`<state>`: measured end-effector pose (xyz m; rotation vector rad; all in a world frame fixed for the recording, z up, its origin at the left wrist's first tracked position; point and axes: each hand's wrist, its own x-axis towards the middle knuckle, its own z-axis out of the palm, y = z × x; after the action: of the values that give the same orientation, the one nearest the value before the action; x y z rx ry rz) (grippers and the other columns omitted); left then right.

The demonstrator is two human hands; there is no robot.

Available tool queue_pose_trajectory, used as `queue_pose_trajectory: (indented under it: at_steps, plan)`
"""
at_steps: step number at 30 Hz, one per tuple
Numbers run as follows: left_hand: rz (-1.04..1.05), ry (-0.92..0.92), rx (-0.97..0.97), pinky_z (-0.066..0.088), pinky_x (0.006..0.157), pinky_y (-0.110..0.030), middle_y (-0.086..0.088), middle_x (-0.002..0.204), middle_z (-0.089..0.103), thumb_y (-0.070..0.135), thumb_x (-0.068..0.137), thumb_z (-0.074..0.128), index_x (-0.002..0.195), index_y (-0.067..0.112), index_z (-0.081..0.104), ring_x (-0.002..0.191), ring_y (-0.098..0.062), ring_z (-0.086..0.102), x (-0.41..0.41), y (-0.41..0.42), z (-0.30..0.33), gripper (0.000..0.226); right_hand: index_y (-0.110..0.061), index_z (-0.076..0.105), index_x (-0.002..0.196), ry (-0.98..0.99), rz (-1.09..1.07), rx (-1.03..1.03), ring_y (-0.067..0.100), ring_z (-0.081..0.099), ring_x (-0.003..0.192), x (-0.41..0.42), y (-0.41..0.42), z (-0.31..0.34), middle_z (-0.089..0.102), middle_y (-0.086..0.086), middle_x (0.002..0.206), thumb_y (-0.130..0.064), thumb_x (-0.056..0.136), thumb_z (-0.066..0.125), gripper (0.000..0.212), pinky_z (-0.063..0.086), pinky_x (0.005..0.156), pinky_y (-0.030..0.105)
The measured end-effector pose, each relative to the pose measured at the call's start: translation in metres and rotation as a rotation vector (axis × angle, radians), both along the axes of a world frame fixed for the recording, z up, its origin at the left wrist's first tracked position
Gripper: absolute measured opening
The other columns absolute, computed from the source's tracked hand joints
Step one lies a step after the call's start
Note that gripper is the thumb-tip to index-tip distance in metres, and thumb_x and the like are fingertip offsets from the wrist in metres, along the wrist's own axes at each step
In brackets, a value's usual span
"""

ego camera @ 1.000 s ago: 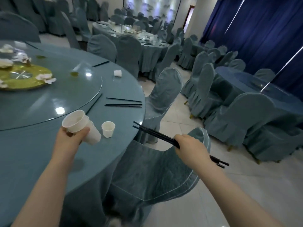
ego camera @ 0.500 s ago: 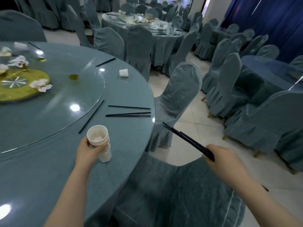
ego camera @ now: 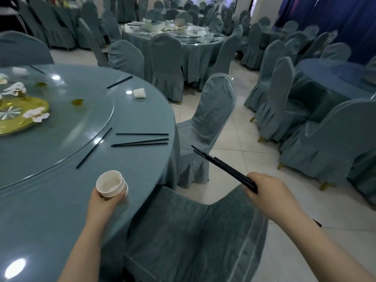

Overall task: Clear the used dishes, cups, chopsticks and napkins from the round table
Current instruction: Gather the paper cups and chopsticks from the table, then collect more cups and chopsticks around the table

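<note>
My left hand (ego camera: 105, 202) grips a stack of white paper cups (ego camera: 111, 183) just above the round table (ego camera: 142, 169) near its front edge. Off the table to the right, my right hand (ego camera: 270, 192) holds a bundle of black chopsticks (ego camera: 221, 165) over a chair. Loose black chopsticks (ego camera: 142, 139) lie on the cloth ahead of the cups, one more (ego camera: 94, 148) along the glass turntable's rim, another (ego camera: 119, 82) farther back. A white cup (ego camera: 139, 93) lies on its side beyond them. Crumpled napkins (ego camera: 36, 114) sit by the yellow centrepiece (ego camera: 24, 119).
A covered chair (ego camera: 193, 231) stands right below my arms, another chair (ego camera: 211, 119) against the table's right side. Rows of covered chairs fill the right. A second round table (ego camera: 183, 43) with dishes stands behind. Tiled floor shows between the chairs.
The small cup that stood on the table is now stacked with the cups in my left hand. The view has shifted left and my right hand has moved right with the chopsticks.
</note>
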<state>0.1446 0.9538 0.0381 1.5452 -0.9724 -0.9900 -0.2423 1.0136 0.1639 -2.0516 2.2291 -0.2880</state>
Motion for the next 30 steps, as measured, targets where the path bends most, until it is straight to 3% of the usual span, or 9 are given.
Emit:
queue_pose_trajectory:
  at_steps: [4,7,10,14,17,18,21,27,30]
  plan:
    - [-0.074,0.031,-0.058,0.047,0.076,-0.027,0.007,0.11,0.067,0.021,0.073,0.081,0.121,0.024,0.058,0.097,-0.008,0.062,-0.071,0.038,0.026,0.053,-0.027,0.051,0.084,0.023,-0.004,0.005,0.017,0.052,0.065,-0.065,0.045,-0.001,0.05,-0.011,0.068,-0.04,0.091,0.053,0.015,0.036,0.051,0.03]
    - [-0.12,0.059,-0.104,0.048,0.074,-0.031,0.006,0.108,0.068,0.03,0.07,0.083,0.119,0.027,0.058,0.098,-0.015,0.063,-0.122,0.062,0.043,0.055,-0.027,0.043,0.091,0.127,-0.019,0.017,0.022,0.054,0.067,-0.12,0.075,-0.003,0.05,-0.008,0.072,-0.041,0.095,0.043,0.015,0.034,0.051,0.032]
    - [-0.169,0.131,-0.112,0.05,0.079,-0.036,0.003,0.112,0.067,0.035,0.07,0.081,0.12,0.03,0.058,0.101,-0.018,0.063,-0.177,0.077,0.057,0.055,-0.028,0.036,0.093,0.185,-0.008,0.044,0.021,0.051,0.061,-0.177,0.111,-0.004,0.049,-0.006,0.073,-0.027,0.096,0.04,0.005,0.031,0.046,0.034]
    - [-0.301,0.243,-0.124,0.054,0.081,-0.043,-0.005,0.115,0.066,0.024,0.077,0.075,0.114,0.026,0.06,0.1,-0.024,0.064,-0.249,0.072,0.074,0.04,-0.029,0.035,0.098,0.291,-0.043,0.073,0.021,0.052,0.065,-0.24,0.144,0.003,0.052,-0.007,0.08,-0.014,0.093,0.039,0.017,0.027,0.046,0.034]
    - [-0.362,0.229,-0.157,0.048,0.051,-0.018,-0.003,0.106,0.063,0.04,0.058,0.079,0.123,0.016,0.058,0.078,-0.013,0.058,-0.302,0.058,0.091,0.073,-0.03,0.032,0.095,0.285,-0.096,0.057,0.02,0.052,0.064,-0.282,0.149,0.009,0.051,-0.007,0.078,-0.013,0.093,0.039,0.018,0.032,0.048,0.034]
    - [-0.37,0.227,-0.166,0.046,0.05,-0.015,-0.002,0.106,0.063,0.042,0.055,0.079,0.125,0.015,0.057,0.077,-0.011,0.057,-0.317,0.053,0.095,0.078,-0.03,0.031,0.094,0.282,-0.111,0.052,0.02,0.052,0.065,-0.294,0.147,0.011,0.051,-0.007,0.078,-0.013,0.093,0.04,0.019,0.033,0.049,0.034]
    - [-0.374,0.248,-0.156,0.052,0.074,-0.031,-0.001,0.117,0.065,0.04,0.058,0.079,0.125,0.022,0.057,0.1,-0.016,0.063,-0.354,0.034,0.097,0.073,-0.03,0.032,0.092,0.264,-0.128,0.06,0.021,0.053,0.067,-0.325,0.133,0.012,0.051,-0.007,0.078,-0.014,0.093,0.04,0.018,0.032,0.049,0.034]
    - [-0.329,0.261,-0.14,0.052,0.09,-0.04,0.0,0.12,0.065,0.044,0.057,0.081,0.124,0.027,0.058,0.111,-0.018,0.062,-0.418,-0.02,0.073,0.073,-0.032,0.03,0.09,0.233,-0.109,0.112,0.023,0.054,0.065,-0.392,0.071,-0.001,0.051,-0.006,0.078,-0.019,0.094,0.039,0.016,0.042,0.054,0.036]
    - [-0.299,0.288,-0.151,0.05,0.094,-0.045,-0.001,0.118,0.066,0.038,0.06,0.08,0.122,0.025,0.059,0.111,-0.022,0.062,-0.445,-0.059,0.07,0.066,-0.03,0.035,0.096,0.184,-0.074,0.118,0.026,0.055,0.067,-0.421,0.026,0.0,0.053,-0.005,0.077,-0.03,0.097,0.039,0.004,0.045,0.057,0.037]
